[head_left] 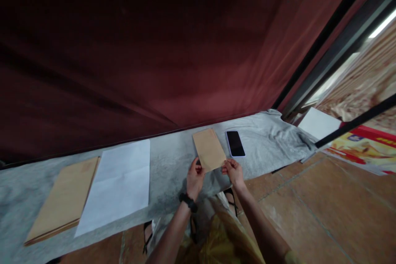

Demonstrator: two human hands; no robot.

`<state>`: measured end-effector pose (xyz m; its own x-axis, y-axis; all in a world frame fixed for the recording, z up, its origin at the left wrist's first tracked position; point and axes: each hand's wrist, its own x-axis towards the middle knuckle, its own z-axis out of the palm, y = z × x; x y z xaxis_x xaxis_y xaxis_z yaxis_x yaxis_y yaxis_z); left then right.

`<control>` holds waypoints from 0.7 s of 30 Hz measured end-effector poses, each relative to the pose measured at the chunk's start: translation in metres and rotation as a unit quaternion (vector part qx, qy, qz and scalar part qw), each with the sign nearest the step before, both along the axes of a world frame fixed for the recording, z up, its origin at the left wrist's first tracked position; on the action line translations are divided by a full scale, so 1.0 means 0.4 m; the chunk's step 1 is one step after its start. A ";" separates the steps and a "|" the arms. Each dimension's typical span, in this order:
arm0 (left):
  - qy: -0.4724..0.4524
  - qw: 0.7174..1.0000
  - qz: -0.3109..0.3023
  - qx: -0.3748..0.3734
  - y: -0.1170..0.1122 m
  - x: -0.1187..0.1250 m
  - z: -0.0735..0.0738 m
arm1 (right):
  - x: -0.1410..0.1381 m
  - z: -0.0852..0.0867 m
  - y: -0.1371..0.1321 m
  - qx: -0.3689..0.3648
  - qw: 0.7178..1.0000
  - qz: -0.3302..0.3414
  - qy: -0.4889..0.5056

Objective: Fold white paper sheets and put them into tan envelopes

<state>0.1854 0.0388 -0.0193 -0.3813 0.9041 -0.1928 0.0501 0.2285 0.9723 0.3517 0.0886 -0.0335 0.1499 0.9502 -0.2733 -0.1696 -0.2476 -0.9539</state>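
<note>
A small tan paper envelope [209,148] lies at a slant on the grey cloth, its near end raised slightly between my hands. My left hand [195,178], with a black band on its wrist, grips the near left corner with thumb and fingers. At the near right corner, my right hand [232,170] pinches the paper's edge. What the envelope may contain is hidden. Just right of it, a dark-screened phone [235,143] in a pale case lies face up, close to my right hand but apart from it.
The grey cloth [168,165] covers a long narrow surface. White paper sheets [120,185] and a stack of larger brown envelopes [66,198] lie to the left. A dark red curtain [185,70] hangs behind. To the right are a metal frame, a colourful printed box [365,148] and tiled floor.
</note>
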 end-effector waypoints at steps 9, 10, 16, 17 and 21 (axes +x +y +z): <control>0.028 0.997 0.018 0.065 0.005 0.006 -0.016 | 0.003 -0.002 0.015 0.012 1.000 0.002 -0.010; 0.027 0.997 0.019 0.066 0.007 0.006 -0.018 | 0.003 -0.002 0.016 0.014 1.000 0.003 -0.012; -0.008 0.999 0.028 0.037 -0.007 0.003 -0.020 | -0.001 0.045 -0.001 0.072 0.995 0.038 -0.056; -0.028 0.999 0.034 0.028 -0.014 0.003 -0.012 | -0.006 0.062 -0.008 0.107 0.989 0.053 -0.090; -0.153 0.985 0.073 0.023 -0.041 -0.003 0.055 | -0.058 0.136 -0.041 0.268 0.903 0.101 -0.321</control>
<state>0.1842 0.0222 0.0025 -0.4383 0.8548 -0.2779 -0.2761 0.1662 0.9466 0.3283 0.0722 0.0209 -0.0765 0.9460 0.3149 0.4572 0.3140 -0.8321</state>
